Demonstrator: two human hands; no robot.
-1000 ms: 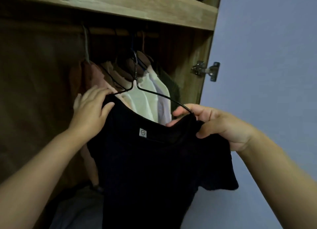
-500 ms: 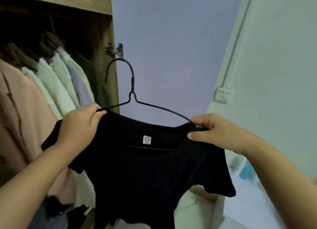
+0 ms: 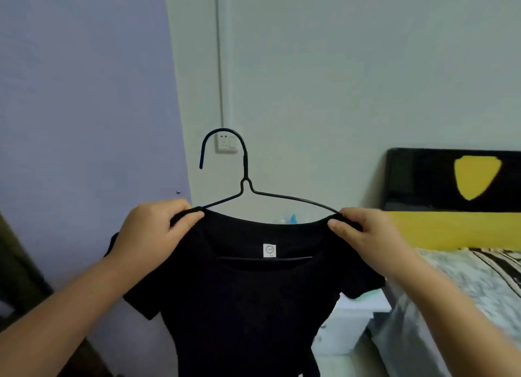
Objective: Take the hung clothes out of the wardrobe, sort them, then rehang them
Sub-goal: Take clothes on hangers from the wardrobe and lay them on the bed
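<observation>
Black top held up on a wire hanger

The left hand [image 3: 149,235] and right hand [image 3: 369,235] each pinch a shoulder of the black top [image 3: 245,306] on its black hanger [image 3: 245,185], before a pale wall; a bed [image 3: 465,286] lies at right.

One shirt [image 3: 242,300] – one hanger [image 3: 245,179]

Both bare forearms reach forward and up from the lower corners, converging slightly toward the middle. Left hand [image 3: 153,233]: back of hand to camera, fingers curled over, thumb tip pressed against them in a closed pinch. Right hand [image 3: 366,235]: mirrored pose, thumb extended inward, fingers folded down in a closed grip. Hands level with each other, well apart, wrists roughly straight.
</observation>
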